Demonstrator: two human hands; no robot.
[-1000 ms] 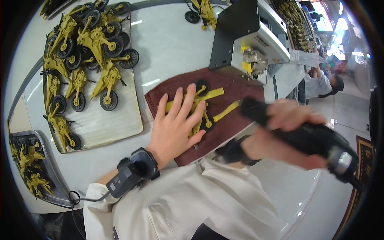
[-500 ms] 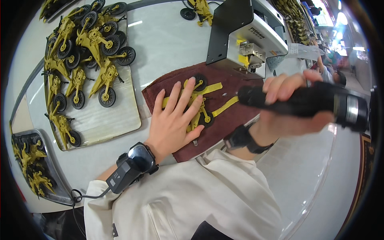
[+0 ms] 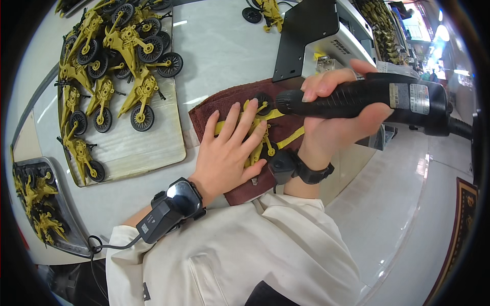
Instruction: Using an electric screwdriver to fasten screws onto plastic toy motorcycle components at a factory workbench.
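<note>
My left hand lies flat with spread fingers on a yellow toy motorcycle with black wheels, pressing it onto a dark red cloth. The palm hides much of the toy. In my right hand is a black corded power tool, which looks like an electric screwdriver, its fingers wrapped round the body. The tool's front end points left, close to the toy's upper wheel. Whether its tip touches the toy, I cannot tell. Yellow tape strips run across the cloth beside the toy.
A large tray with several yellow toy motorcycles stands at the left. Beyond it, at the lower left, a metal tray holds more. A white machine with a black side panel stands behind the cloth. Another toy motorcycle lies at the back.
My right hand has brought the power tool leftward, closer to the toy motorcycle. My left hand stays flat on the toy. The whole view has shifted slightly.
</note>
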